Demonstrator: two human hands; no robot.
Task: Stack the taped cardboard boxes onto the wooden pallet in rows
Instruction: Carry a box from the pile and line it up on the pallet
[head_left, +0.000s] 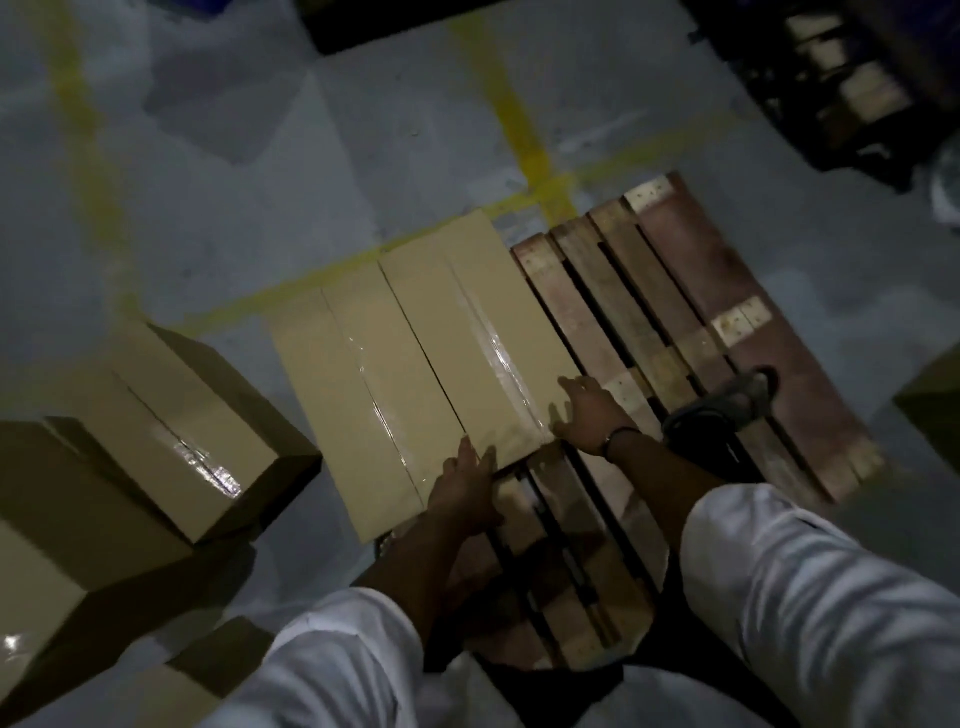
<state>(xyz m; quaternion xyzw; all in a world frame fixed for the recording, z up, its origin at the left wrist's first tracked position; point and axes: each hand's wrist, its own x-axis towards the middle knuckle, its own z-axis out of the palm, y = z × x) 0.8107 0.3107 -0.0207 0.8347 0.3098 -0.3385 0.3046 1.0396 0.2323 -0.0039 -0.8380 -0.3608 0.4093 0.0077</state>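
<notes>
Two taped cardboard boxes lie side by side on the left part of the wooden pallet (670, 312). The right box (467, 322) has clear tape along its top seam, as does the left box (343, 395). My left hand (465, 493) rests flat against the near end of the right box. My right hand (592, 410) is spread on that box's near right corner. Neither hand closes around anything.
More taped boxes stand on the grey floor at left (176, 431) and lower left (36, 587). My foot in a sandal (727, 405) stands on the pallet slats. Yellow floor lines (524, 130) cross behind. Dark stacked pallets (841, 83) sit at top right.
</notes>
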